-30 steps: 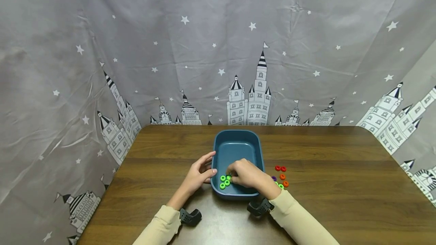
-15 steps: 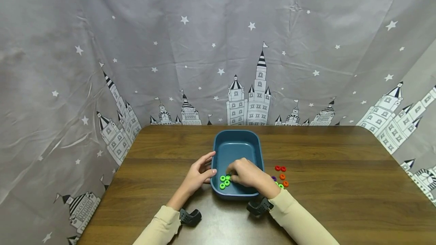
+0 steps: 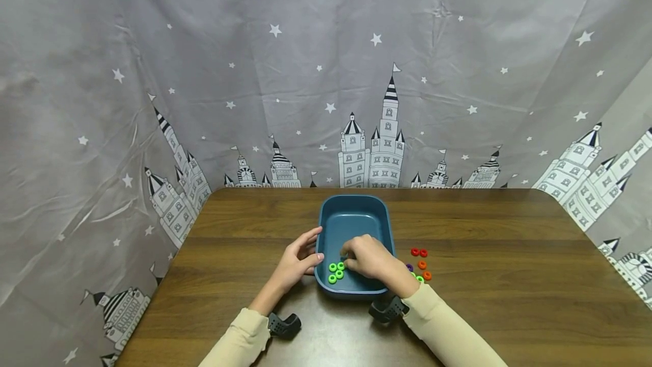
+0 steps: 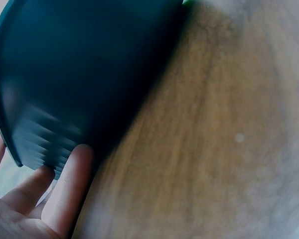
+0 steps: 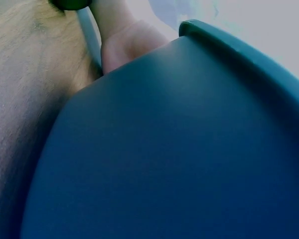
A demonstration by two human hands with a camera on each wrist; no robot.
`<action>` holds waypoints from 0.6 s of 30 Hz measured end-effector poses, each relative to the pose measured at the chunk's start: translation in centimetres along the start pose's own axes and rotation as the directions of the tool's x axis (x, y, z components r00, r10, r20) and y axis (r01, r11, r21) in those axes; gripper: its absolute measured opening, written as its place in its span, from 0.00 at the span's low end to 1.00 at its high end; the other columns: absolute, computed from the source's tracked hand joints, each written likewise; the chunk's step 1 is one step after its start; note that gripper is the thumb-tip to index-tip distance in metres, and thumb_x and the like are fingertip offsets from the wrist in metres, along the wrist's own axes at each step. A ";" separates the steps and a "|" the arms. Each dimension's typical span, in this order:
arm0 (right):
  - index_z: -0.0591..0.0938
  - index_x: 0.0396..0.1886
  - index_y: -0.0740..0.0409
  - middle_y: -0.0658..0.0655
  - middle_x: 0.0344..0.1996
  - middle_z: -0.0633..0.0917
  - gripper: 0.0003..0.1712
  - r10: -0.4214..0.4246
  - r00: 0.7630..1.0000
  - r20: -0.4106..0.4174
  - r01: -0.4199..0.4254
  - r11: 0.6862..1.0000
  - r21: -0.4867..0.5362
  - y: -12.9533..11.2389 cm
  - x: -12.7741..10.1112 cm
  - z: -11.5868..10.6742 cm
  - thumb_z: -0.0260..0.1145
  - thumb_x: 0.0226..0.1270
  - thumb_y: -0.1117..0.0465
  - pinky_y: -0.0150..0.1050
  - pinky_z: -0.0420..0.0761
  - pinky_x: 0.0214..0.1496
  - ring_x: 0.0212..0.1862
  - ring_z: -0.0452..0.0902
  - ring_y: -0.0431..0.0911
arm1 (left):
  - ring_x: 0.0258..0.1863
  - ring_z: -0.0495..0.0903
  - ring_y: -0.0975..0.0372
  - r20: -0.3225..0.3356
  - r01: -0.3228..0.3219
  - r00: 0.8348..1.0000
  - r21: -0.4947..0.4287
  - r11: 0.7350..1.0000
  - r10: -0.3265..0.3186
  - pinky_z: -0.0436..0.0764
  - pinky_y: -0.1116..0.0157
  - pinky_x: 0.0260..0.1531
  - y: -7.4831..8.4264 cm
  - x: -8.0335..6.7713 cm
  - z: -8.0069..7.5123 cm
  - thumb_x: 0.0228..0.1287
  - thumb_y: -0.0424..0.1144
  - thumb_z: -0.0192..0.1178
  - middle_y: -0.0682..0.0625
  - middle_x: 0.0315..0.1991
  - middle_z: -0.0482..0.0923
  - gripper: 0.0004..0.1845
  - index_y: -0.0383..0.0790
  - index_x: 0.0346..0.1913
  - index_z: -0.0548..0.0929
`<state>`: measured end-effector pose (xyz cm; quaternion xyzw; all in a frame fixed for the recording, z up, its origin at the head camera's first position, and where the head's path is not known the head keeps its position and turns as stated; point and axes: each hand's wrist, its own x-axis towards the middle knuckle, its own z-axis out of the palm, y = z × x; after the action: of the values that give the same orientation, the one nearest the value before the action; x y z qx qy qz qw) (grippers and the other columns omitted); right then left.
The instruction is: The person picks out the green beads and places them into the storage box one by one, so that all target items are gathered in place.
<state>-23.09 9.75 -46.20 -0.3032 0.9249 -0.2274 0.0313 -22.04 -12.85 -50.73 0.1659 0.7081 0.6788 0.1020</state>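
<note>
A: What's new?

B: The right hand (image 3: 369, 257) has moved up a little, so one of the green rings (image 3: 337, 274) shows better now.

A: What does that mean?

B: I think the hand is letting that ring be. Four green rings lie close together in the near left corner of the box (image 3: 356, 226).

A: Is the right hand holding anything?

B: I can't tell. Its fingers are bent and point down, and their tips are hard to see. They are right by the rings, inside the box.

A: And the left hand (image 3: 299, 255)?

B: Its fingers are spread out and rest on the left side of the box. It has no ring that I can see.

A: Are there more rings?

B: Yes, on the table (image 3: 244, 231), right of the box. Two red rings (image 3: 424, 256), two orange rings (image 3: 425, 276), a purple ring (image 3: 410, 265) and some more green ones. The right arm hides part of those.
</note>
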 end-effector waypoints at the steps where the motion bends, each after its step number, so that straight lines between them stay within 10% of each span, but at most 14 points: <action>1: 0.90 0.40 0.61 0.53 0.30 0.89 0.08 -0.004 1.000 -0.009 0.004 1.000 0.003 0.0 0.0 0.0 0.73 0.62 0.65 0.36 0.80 0.33 0.30 0.78 0.39 | 0.66 0.74 0.34 0.001 0.000 1.000 -0.001 1.000 0.000 0.89 0.62 0.39 0.0 0.0 0.0 0.70 0.33 0.59 0.25 0.74 0.61 0.36 0.35 0.78 0.61; 18: 0.90 0.43 0.63 0.54 0.32 0.90 0.10 -0.058 0.977 -0.203 0.070 0.996 0.052 2.0 -1.8 -3.7 0.71 0.63 0.66 0.31 0.80 0.34 0.32 0.81 0.40 | 0.65 0.75 0.34 -0.008 -0.001 1.000 0.002 1.000 0.001 0.89 0.61 0.38 -0.1 0.0 -0.1 0.69 0.33 0.60 0.25 0.73 0.62 0.36 0.35 0.78 0.62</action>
<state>-23.38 13.68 -43.94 -0.3073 0.9059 -0.2848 -0.0612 -22.12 -12.94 -50.85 0.1639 0.7089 0.6789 0.0988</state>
